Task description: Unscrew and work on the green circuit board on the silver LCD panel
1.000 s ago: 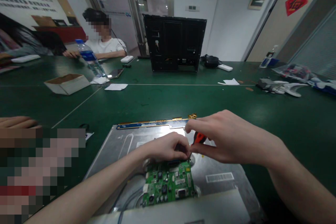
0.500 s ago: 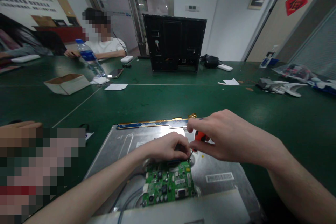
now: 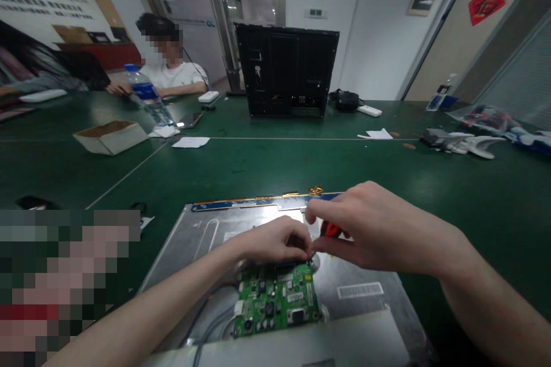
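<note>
A green circuit board [image 3: 278,301] lies on the silvery metal back of a flat display panel [image 3: 361,307]. My right hand [image 3: 364,226] is closed around the red and black handle of a screwdriver [image 3: 330,229], its tip end down by the board's upper right corner. Close beside it, my left hand [image 3: 284,239] is at the board's top edge with thumb and fingers pinched together near that corner. Whatever sits between those fingers is hidden. Grey cables [image 3: 215,321] run from the board's left side, and a blue strip board [image 3: 241,204] borders the panel's far edge.
A black monitor casing [image 3: 288,71] stands across the green table [image 3: 267,160]. Left of it are an open carton [image 3: 111,139], a water bottle [image 3: 148,97] and a seated person [image 3: 172,71]. Plastic parts [image 3: 458,142] lie at the right. A blurred patch covers the lower left.
My right hand has shifted slightly and turned on the screwdriver handle. Another person's hand at the left edge has gone from view, uncovering a dark object. My left hand stays put.
</note>
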Demonstrator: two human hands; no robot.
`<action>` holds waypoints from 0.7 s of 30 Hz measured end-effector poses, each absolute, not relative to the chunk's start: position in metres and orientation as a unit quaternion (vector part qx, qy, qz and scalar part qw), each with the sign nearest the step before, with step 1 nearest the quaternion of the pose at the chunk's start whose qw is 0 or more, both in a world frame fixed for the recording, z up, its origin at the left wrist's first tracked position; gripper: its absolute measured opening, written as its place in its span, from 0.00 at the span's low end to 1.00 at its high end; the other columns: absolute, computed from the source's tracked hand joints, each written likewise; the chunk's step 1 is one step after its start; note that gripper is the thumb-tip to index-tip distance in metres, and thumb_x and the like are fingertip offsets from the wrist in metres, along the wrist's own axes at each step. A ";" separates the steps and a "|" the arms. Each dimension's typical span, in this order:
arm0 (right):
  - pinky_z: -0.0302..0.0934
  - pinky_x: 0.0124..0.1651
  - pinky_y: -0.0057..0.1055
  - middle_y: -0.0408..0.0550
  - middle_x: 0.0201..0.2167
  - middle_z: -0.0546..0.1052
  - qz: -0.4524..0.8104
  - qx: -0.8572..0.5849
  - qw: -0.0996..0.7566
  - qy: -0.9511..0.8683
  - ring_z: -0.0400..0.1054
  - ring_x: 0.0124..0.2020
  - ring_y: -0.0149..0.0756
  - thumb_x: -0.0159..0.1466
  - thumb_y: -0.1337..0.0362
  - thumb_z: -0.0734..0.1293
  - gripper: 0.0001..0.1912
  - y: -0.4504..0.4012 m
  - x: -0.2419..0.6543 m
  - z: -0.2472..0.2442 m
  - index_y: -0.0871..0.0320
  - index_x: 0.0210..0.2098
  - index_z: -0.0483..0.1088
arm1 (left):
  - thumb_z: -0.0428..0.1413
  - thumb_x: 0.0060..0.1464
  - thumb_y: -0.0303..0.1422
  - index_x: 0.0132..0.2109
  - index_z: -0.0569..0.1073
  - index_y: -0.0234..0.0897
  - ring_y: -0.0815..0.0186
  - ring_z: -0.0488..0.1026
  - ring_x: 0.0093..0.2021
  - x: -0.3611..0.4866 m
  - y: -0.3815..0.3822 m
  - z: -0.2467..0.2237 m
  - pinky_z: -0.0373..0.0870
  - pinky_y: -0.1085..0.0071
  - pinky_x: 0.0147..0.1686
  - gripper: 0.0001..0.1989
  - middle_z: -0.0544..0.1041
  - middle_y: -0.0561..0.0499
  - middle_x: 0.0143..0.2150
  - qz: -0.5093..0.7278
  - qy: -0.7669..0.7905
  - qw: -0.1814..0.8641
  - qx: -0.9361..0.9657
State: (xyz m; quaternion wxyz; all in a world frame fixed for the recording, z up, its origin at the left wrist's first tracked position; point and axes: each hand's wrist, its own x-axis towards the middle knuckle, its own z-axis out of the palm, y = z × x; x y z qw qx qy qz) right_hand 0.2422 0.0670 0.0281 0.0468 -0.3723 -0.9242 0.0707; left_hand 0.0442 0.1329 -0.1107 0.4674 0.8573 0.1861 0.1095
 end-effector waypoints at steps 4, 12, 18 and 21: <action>0.47 0.28 0.30 0.41 0.28 0.74 0.084 -0.363 0.036 -0.927 0.64 0.27 0.31 0.66 0.60 0.66 0.07 0.065 0.242 0.030 0.56 0.34 0.67 | 0.60 0.55 0.31 0.35 0.76 0.35 0.64 0.72 0.32 0.044 0.133 -0.112 0.66 0.73 0.31 0.03 0.76 0.52 0.30 0.114 0.193 0.470 0.853; 0.52 0.31 0.29 0.43 0.34 0.74 0.151 -0.320 0.048 -0.934 0.64 0.31 0.31 0.62 0.71 0.62 0.05 0.065 0.244 0.032 0.57 0.38 0.64 | 0.60 0.54 0.30 0.37 0.77 0.35 0.63 0.74 0.34 0.043 0.131 -0.115 0.68 0.71 0.36 0.03 0.78 0.51 0.33 0.128 0.206 0.486 0.840; 0.45 0.26 0.30 0.41 0.26 0.74 0.057 -0.374 0.040 -0.925 0.61 0.24 0.31 0.66 0.62 0.64 0.05 0.067 0.241 0.029 0.56 0.35 0.65 | 0.60 0.53 0.31 0.31 0.74 0.36 0.65 0.70 0.29 0.045 0.135 -0.110 0.63 0.74 0.28 0.04 0.72 0.55 0.26 0.108 0.181 0.476 0.854; 0.46 0.27 0.30 0.42 0.29 0.74 0.059 -0.370 0.037 -0.927 0.63 0.26 0.32 0.66 0.61 0.64 0.06 0.066 0.241 0.030 0.56 0.35 0.66 | 0.60 0.53 0.31 0.32 0.75 0.35 0.64 0.71 0.30 0.044 0.134 -0.110 0.64 0.74 0.29 0.04 0.73 0.54 0.27 0.108 0.190 0.456 0.863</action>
